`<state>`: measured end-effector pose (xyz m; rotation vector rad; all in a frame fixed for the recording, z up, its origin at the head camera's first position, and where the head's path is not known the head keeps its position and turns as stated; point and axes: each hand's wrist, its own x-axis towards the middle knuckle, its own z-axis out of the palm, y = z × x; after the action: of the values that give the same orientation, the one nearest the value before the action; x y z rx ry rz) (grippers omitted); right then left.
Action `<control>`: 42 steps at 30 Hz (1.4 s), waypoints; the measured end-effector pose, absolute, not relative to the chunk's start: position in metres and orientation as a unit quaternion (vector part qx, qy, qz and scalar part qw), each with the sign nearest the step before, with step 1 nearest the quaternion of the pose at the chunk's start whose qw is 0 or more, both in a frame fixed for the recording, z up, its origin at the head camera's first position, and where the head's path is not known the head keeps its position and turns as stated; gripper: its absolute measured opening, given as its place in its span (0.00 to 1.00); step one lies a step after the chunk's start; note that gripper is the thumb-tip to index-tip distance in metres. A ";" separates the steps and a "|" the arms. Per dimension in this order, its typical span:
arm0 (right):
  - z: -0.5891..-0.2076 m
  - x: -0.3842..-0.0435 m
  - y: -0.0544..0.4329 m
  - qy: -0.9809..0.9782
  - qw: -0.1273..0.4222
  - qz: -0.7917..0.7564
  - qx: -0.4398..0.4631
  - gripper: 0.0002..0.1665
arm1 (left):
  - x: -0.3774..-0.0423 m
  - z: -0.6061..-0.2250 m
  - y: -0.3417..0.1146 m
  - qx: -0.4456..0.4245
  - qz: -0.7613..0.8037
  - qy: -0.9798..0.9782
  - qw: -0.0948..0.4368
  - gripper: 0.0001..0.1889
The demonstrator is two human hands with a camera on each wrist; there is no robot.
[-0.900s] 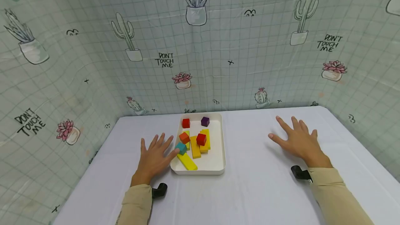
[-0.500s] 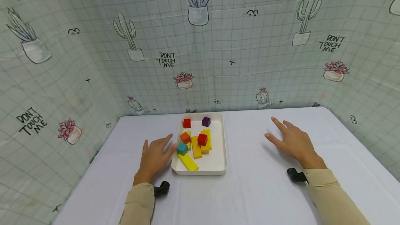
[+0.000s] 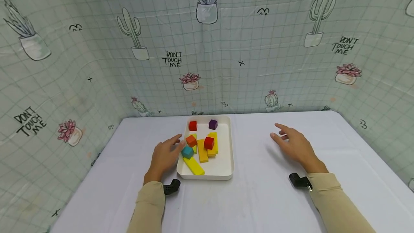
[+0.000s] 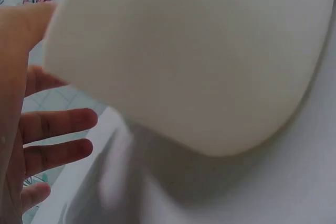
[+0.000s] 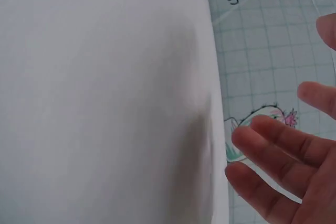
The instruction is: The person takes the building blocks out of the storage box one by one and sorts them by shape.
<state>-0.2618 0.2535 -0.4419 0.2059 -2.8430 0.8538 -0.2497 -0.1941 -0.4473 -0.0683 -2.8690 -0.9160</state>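
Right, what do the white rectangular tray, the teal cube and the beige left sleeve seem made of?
White rectangular tray: probably plastic, smooth and matte; evenly coloured, with rounded corners.
Teal cube: perhaps painted wood or plastic, low-sheen; flat, solid-coloured faces, no grain discernible.
Beige left sleeve: apparently cloth, dull-finished; it wraps the arm in soft folds.

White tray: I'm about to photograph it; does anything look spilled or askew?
Nothing looks spilled or damaged. In the white tray, the bright yellow block nearest the front slants askew, unlike the straighter amber block behind it.
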 end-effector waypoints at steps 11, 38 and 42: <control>-0.438 -0.270 0.237 -0.923 0.053 0.376 0.070 0.38 | -0.248 -0.453 -0.183 -0.033 -0.303 -0.951 0.051 0.30; -0.424 -0.290 0.164 -0.808 -0.050 0.576 0.115 0.25 | -0.251 -0.460 -0.188 -0.077 -0.328 -0.939 0.074 0.27; -0.418 -0.292 0.150 -0.798 -0.062 0.586 0.125 0.25 | -0.250 -0.461 -0.191 -0.079 -0.324 -0.940 0.078 0.27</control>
<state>-0.2918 0.1501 -0.4182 0.4083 -2.6118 1.9167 -0.2501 -0.1906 -0.4611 -0.2380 -2.8139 -0.9692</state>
